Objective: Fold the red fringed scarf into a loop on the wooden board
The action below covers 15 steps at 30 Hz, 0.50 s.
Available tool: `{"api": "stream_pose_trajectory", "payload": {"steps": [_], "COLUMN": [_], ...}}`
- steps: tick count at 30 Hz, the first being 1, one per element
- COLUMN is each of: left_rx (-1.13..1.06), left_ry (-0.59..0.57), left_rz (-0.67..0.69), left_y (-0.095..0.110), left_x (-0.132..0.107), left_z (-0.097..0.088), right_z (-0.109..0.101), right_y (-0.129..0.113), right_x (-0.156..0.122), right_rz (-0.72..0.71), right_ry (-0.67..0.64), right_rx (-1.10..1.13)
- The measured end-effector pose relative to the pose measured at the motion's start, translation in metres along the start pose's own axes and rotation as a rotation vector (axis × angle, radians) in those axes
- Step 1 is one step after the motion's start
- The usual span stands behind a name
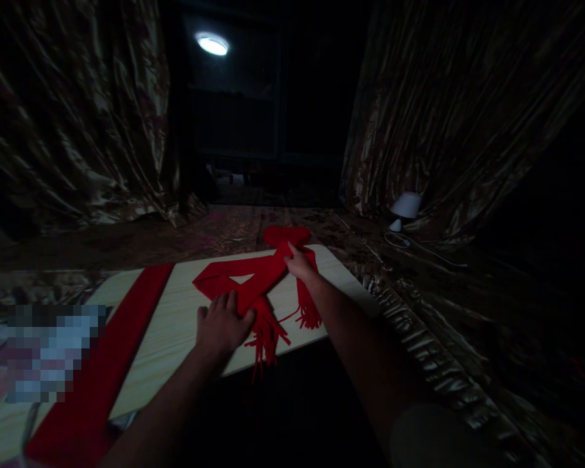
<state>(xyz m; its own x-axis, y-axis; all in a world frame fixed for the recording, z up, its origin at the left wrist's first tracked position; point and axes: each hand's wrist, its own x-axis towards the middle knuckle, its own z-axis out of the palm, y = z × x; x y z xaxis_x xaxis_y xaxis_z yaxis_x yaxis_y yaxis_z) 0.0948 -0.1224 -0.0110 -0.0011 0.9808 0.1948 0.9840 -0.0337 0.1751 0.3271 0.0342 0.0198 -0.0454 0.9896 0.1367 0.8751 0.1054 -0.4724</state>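
Note:
A red fringed scarf (253,276) lies folded over itself on a pale wooden board (175,325), its tassels hanging off the near edge. My left hand (223,325) rests flat on the scarf near the fringe, fingers stretched out. Further back, my right hand (299,263) pinches a fold of the scarf. A second long red scarf (102,370) lies straight along the left part of the board.
Shiny patterned curtains (443,117) hang on both sides of a dark window. A small white lamp (405,207) with a cord sits at the back right. Patterned fabric covers the surface around the board. The room is dim.

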Motion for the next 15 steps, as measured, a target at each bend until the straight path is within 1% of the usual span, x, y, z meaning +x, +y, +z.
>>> {"api": "stream_pose_trajectory", "payload": {"steps": [2, 4, 6, 9, 11, 12, 15], "left_rx": [-0.012, -0.035, -0.063, -0.103, -0.124, -0.13, -0.126], "left_ry": [0.018, 0.034, 0.051, 0.084, 0.095, 0.092, 0.052], "left_rz": [-0.002, 0.005, 0.007, 0.014, 0.026, 0.035, 0.045], "left_y": [0.0, -0.001, -0.004, -0.006, -0.006, -0.006, -0.005], "left_x": [-0.001, -0.003, -0.005, -0.008, -0.009, -0.01, -0.009], "left_z": [0.002, 0.003, 0.003, 0.002, 0.001, 0.0, 0.0], "right_z": [-0.003, -0.004, -0.003, 0.006, 0.013, 0.016, 0.024], "right_y": [-0.001, -0.002, -0.003, -0.004, -0.005, -0.005, -0.007], "right_x": [0.003, 0.003, -0.001, -0.008, -0.01, -0.01, -0.009], "right_rz": [0.003, -0.001, -0.005, -0.006, -0.017, -0.015, 0.03], "right_ry": [-0.072, -0.147, -0.134, -0.051, -0.014, 0.002, 0.089], "right_rx": [0.003, -0.041, -0.068, -0.015, 0.112, 0.221, 0.709]}}
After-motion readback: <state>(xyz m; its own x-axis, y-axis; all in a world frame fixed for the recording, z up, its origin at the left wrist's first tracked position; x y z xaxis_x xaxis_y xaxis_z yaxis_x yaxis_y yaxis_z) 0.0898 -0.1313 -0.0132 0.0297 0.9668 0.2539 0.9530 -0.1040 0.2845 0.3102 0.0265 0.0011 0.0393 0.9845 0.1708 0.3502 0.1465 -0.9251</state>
